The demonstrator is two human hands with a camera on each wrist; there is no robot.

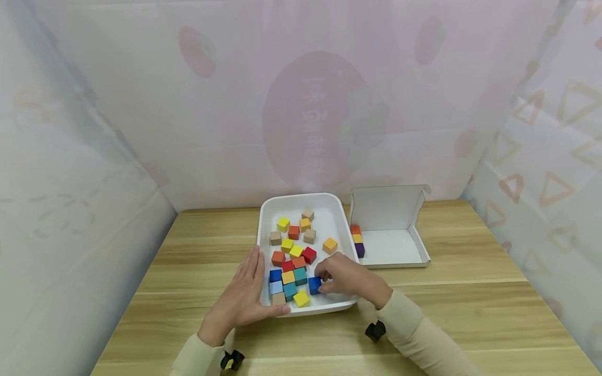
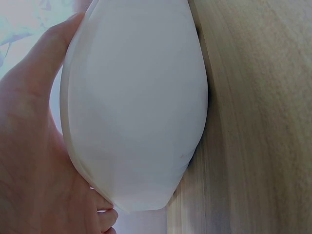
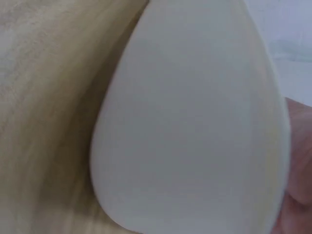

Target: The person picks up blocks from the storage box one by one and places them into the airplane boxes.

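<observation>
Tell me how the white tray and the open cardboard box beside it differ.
The white tray has rounded corners and no lid; the cardboard box has square corners and a flap lid standing upright. The tray holds many scattered coloured cubes; the box holds only a short row along its left wall. Both hands are at the tray, the left hand flat against its side, the right hand pinching a blue cube; nothing touches the box. Both are white and sit on the wooden table.
</observation>
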